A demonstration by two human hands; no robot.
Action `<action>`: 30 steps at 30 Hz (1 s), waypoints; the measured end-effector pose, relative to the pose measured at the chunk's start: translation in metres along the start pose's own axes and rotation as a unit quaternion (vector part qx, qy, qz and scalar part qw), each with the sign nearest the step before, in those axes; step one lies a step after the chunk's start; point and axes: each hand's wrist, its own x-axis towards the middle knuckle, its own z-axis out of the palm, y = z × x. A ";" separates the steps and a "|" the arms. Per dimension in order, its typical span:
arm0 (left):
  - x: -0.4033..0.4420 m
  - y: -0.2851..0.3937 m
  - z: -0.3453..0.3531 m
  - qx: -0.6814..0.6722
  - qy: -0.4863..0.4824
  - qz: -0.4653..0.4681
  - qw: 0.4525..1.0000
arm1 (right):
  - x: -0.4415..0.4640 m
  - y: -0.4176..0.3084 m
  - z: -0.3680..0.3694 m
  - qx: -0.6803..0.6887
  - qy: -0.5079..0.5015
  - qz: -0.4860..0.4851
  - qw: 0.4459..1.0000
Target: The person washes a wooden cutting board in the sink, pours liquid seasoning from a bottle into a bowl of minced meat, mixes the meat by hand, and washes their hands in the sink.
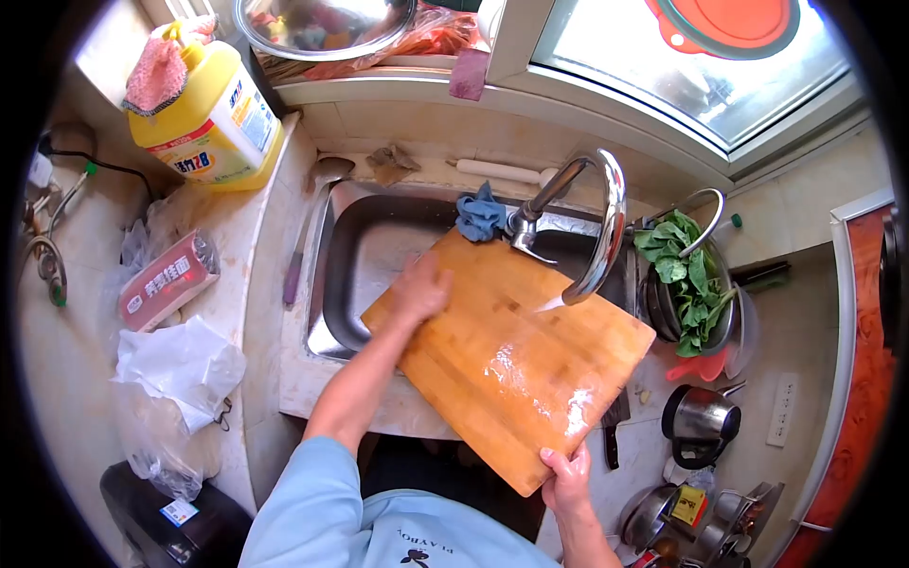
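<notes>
A wet wooden cutting board (530, 369) lies tilted across the sink (365, 232), its near corner reaching past the counter edge. My right hand (568, 476) grips that near corner, thumb on top. Over the board's upper left part is my left hand (421, 287), slightly blurred, its fingers curled down against the wood; whatever may be inside them is hidden. Water runs from the curved chrome faucet (611, 218) onto the board. A crumpled blue cloth (481, 212) sits at the sink's back rim, beside the faucet base.
At left stand a yellow detergent jug (213, 118) and a pink noodle package (169, 281). Leafy greens (689, 275) fill a colander right of the sink. A knife (612, 445) lies beside the board; a metal kettle (701, 423) and several pots are farther right.
</notes>
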 end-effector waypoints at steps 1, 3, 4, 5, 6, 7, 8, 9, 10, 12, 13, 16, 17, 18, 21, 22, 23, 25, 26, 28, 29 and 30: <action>-0.015 0.013 0.009 -0.002 0.037 0.051 0.998 | -0.003 0.003 0.000 0.004 0.004 0.011 1.000; -0.032 0.057 0.023 -0.008 0.124 0.166 0.978 | -0.002 0.003 0.000 0.013 0.002 0.019 1.000; -0.021 0.063 0.013 -0.052 0.142 0.108 0.983 | -0.003 0.004 0.001 0.020 -0.001 0.019 1.000; 0.003 0.070 0.000 -0.098 0.161 0.057 0.980 | 0.001 0.006 0.002 0.028 -0.003 0.011 1.000; 0.021 0.081 -0.012 -0.144 0.173 -0.001 0.974 | 0.000 0.007 0.000 0.028 -0.003 0.016 0.999; 0.033 0.097 -0.023 -0.160 0.194 -0.017 0.968 | -0.005 0.009 -0.002 0.026 -0.002 0.026 0.999; 0.054 0.099 -0.021 -0.139 0.159 -0.046 0.976 | -0.008 0.012 -0.004 0.025 -0.002 0.034 0.999; 0.075 0.094 -0.013 -0.117 0.123 -0.075 0.983 | -0.011 0.014 -0.007 0.038 -0.003 0.047 0.998; 0.090 0.091 -0.011 -0.094 0.087 -0.104 0.986 | -0.011 0.017 -0.009 0.035 0.001 0.043 0.998; 0.096 0.086 -0.024 -0.142 0.160 -0.073 0.974 | -0.019 0.022 -0.009 0.034 0.012 0.044 0.998; 0.087 0.086 -0.035 -0.189 0.261 0.044 0.946 | -0.020 0.020 -0.005 0.047 0.014 0.051 0.998; 0.065 0.122 -0.106 -0.297 0.311 0.201 0.880 | -0.005 0.032 -0.008 0.060 -0.008 0.040 0.997; 0.059 0.142 -0.132 -0.301 0.336 0.237 0.860 | -0.002 0.031 -0.006 0.060 -0.011 0.041 0.997; 0.049 0.165 -0.163 -0.305 0.361 0.271 0.839 | 0.000 0.030 -0.004 0.064 -0.012 0.043 0.997; 0.039 0.220 -0.227 -0.321 0.292 0.318 0.843 | 0.002 0.028 0.000 0.067 -0.018 0.045 0.997; 0.037 0.238 -0.240 -0.339 0.267 0.344 0.834 | 0.003 0.029 0.002 0.075 -0.021 0.042 0.996; 0.033 0.255 -0.254 -0.316 0.255 0.370 0.836 | 0.002 0.029 0.003 0.083 -0.023 0.040 0.995; 0.024 0.287 -0.272 -0.297 0.216 0.390 0.844 | 0.005 0.031 0.003 0.090 -0.028 0.035 0.995; 0.017 0.303 -0.276 -0.301 0.187 0.382 0.854 | 0.005 0.034 0.002 0.089 -0.029 0.035 0.995; 0.005 0.330 -0.277 -0.273 0.136 0.386 0.871 | 0.008 0.036 0.002 0.090 -0.030 0.032 0.995; -0.008 0.343 -0.277 -0.230 0.089 0.385 0.889 | 0.008 0.036 0.003 0.090 -0.029 0.032 0.995; -0.021 0.353 -0.278 -0.185 0.042 0.382 0.904 | 0.008 0.036 0.003 0.092 -0.029 0.034 0.995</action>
